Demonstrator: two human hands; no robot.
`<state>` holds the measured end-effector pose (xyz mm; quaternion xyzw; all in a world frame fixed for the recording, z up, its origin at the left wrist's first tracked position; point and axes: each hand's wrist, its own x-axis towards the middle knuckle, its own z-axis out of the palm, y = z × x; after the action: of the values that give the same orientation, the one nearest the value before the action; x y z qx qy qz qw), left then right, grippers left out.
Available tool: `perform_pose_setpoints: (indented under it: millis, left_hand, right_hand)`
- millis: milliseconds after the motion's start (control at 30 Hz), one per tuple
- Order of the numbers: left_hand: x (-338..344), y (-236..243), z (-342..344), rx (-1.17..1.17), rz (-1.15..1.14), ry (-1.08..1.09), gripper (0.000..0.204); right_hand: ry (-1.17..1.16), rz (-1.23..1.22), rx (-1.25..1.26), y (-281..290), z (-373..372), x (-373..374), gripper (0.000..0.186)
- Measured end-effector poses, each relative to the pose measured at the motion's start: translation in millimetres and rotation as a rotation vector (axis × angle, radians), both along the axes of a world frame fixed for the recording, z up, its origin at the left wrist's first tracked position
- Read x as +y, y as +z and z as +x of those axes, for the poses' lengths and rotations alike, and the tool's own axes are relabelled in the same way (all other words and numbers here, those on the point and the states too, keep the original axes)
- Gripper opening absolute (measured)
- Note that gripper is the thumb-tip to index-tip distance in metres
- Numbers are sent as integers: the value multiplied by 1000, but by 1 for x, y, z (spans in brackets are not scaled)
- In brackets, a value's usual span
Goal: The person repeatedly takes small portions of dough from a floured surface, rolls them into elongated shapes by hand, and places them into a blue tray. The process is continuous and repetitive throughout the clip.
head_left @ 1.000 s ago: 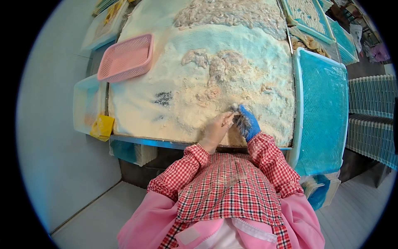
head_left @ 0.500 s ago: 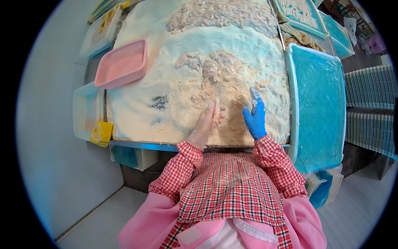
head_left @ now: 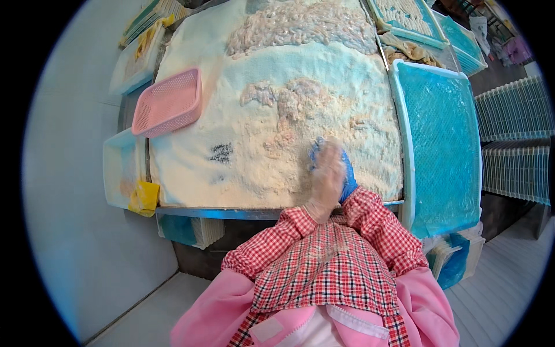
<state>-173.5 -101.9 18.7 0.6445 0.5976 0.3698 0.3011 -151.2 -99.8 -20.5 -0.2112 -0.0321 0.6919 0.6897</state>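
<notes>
My left hand (head_left: 328, 176), in a thin clear glove, lies over my right hand (head_left: 349, 179), which wears a blue glove. The two are pressed together above the near part of a table (head_left: 191, 182) thick with pale flour-like powder. Fingers on both hands are closed, slightly blurred, and anything between the palms is hidden. Just beyond them, powder-coated raw meat pieces (head_left: 295, 107) lie in a loose heap. A larger pile of wet, pale pink meat strips (head_left: 300, 26) spreads across the far end.
A pink perforated basket (head_left: 167, 104) sits at the table's left edge. Beside it stands a whitish tub (head_left: 118, 173) with a yellow cloth (head_left: 144, 198). Along the right edge lies a teal mesh tray (head_left: 436, 150); stacked trays (head_left: 514, 115) stand farther right. A tray of pale strips (head_left: 404, 14) is at far right.
My hands were apart, with the left beside pinkish meat pieces and the right open. The left has moved right onto the blue-gloved hand, and those pieces no longer show there.
</notes>
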Motion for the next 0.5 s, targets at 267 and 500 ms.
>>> perform_pose_setpoints:
  millis: [267, 500]
  left_hand:
    - [35, -29, 7, 113, 57, -46, 46]
    - [67, -49, 15, 252, 96, -15, 51]
  right_hand:
    - [-40, 191, 123, -8, 23, 21, 49]
    - [510, -518, -42, -10, 141, 46, 28]
